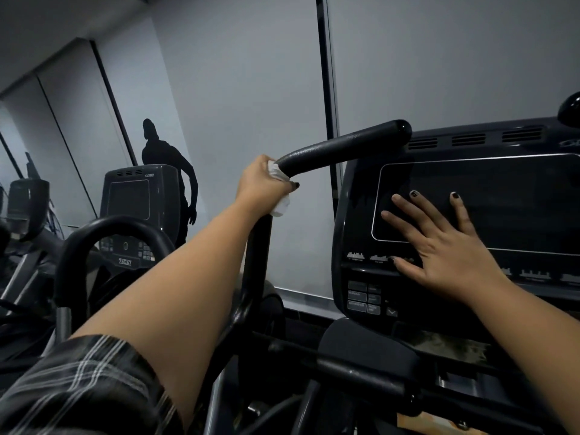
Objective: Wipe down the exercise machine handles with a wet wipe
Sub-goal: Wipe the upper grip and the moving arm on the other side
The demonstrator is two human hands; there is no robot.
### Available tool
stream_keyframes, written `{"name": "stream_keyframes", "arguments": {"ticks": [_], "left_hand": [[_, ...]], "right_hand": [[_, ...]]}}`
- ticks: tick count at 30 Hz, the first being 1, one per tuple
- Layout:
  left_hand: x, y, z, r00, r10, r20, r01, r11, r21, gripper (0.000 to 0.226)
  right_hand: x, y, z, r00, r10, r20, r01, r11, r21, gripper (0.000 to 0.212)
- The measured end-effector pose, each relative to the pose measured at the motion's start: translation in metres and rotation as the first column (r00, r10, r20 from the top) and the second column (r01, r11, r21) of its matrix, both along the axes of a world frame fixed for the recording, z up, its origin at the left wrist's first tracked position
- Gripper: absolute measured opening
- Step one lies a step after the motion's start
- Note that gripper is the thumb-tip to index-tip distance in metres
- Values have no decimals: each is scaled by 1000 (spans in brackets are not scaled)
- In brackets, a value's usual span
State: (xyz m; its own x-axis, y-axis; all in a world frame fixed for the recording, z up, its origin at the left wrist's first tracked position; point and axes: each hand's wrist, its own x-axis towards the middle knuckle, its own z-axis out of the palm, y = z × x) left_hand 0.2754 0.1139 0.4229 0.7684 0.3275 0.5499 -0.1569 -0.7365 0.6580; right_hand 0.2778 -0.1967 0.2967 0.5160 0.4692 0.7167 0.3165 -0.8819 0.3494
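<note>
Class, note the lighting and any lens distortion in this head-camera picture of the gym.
Head view: dim, bluish light; the screen is dark, without glare; the wipe in the left hand is the brightest spot; the wide lens makes the wall strips at the left lean; the figure behind is a black silhouette.

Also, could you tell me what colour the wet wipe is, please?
White wet wipe, gripped by the left hand; head view.

head-worn wide view, facing forward, close over hands (263,186), console (470,202) near
</note>
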Motion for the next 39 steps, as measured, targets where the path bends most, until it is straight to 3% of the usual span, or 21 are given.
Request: {"name": "stream_keyframes", "arguments": {"ticks": [4,7,10,18,24,27,29,31,33,36,39], "left_hand": [[-4,10,-31,999,-36,11,38,979,-199,33],[-10,9,-53,999,-44,3,44,968,-247,44],[-22,10,-75,1000,27,-3,-27,968,-248,37],[-61,7,-124,967,201,-155,-229,954,-192,43],[-91,7,-139,893,232,-386,-282,957,-76,60],[-103,9,-145,819,251,-516,-270,962,38,70],[-112,10,-147,763,326,-558,-253,945,206,74],[-121,13,-148,722,410,-557,-218,899,379,88],[-130,13,-143,675,440,-592,-138,863,485,104],[-133,18,-132,661,401,-634,-109,887,448,109],[-138,23,-120,698,351,-624,-103,912,398,87]], "right_hand": [[-2,0,1,999,-15,-32,15,1000,-2,76],[-3,0,2,999,-17,-45,17,1000,-1,77],[-1,1,2,999,-20,-50,20,1000,-1,77],[-2,1,1,997,-27,-66,27,1000,-2,77],[-5,2,1,990,-73,-117,69,997,-38,73],[-10,6,5,969,-112,-221,108,994,-30,75],[-25,23,11,931,-88,-355,123,990,76,77],[-49,46,13,894,72,-442,69,953,293,68],[-76,69,1,876,277,-394,-27,845,534,56],[-112,90,-35,840,446,-309,-70,654,754,53],[-122,94,-64,798,484,-359,0,595,803,47]]}}
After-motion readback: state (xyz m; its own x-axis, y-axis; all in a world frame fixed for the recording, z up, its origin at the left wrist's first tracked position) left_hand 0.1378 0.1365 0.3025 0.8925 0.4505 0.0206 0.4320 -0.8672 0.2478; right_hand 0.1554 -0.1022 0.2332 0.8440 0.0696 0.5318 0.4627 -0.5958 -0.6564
